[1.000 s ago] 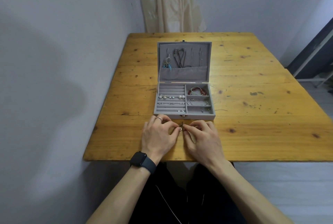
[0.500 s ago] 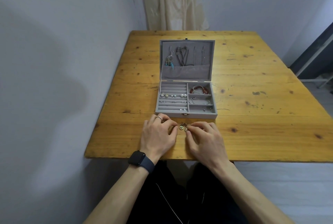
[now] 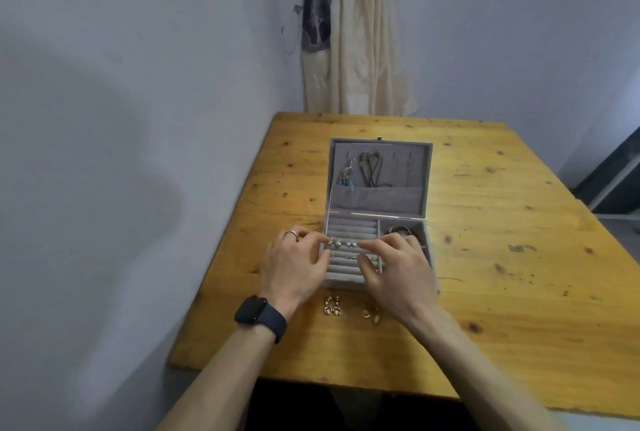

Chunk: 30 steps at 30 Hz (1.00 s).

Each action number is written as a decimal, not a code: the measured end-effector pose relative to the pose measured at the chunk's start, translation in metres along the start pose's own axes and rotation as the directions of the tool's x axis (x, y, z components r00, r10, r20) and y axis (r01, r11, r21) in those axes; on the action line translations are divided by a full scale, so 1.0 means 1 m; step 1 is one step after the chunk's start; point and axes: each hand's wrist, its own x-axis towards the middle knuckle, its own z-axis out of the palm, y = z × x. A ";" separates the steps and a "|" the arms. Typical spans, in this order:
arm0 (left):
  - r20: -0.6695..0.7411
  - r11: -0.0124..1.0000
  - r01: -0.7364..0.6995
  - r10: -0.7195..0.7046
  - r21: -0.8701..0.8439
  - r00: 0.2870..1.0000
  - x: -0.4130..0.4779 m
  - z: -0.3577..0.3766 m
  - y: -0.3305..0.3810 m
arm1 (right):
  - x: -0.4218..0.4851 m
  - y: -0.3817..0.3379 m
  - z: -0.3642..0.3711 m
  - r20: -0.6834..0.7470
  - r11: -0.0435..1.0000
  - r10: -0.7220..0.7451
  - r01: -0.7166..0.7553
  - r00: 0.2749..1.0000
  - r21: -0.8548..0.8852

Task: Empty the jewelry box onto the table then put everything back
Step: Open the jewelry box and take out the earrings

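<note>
Wooden table (image 3: pixel 485 292) by wall | box (image 3: pixel 381 198) open mid-table | left hand (image 3: pixel 294 268), right hand (image 3: pixel 398 271) curled over its stud row (image 3: pixel 343 243), grasp impossible to tell | earrings (image 3: pixel 332 306) on table before box

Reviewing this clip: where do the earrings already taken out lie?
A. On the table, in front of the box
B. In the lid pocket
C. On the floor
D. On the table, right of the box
A: two small clusters of earrings lie on the table just on the near side of the open box.
</note>
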 end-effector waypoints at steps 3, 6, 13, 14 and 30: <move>0.093 0.998 0.005 -0.010 0.063 0.996 0.024 0.002 -0.004 | 0.027 -0.006 0.012 0.089 0.997 0.027 -0.021 0.996 -0.070; 0.141 0.991 -0.038 0.019 0.130 0.990 0.039 0.004 -0.006 | 0.045 -0.010 0.025 0.157 0.986 0.033 -0.007 0.987 -0.166; 0.202 0.981 -0.083 0.047 0.174 0.978 0.046 0.009 -0.008 | 0.048 -0.006 0.044 0.180 0.980 0.015 0.021 0.984 -0.196; 0.193 0.984 -0.079 0.047 0.162 0.980 0.046 0.009 -0.009 | 0.048 -0.005 0.045 0.173 0.984 0.015 0.016 0.985 -0.179; 0.192 0.936 -0.047 0.120 -0.350 0.974 -0.019 -0.004 0.046 | -0.051 0.044 -0.045 0.104 0.886 0.163 -0.192 0.981 0.423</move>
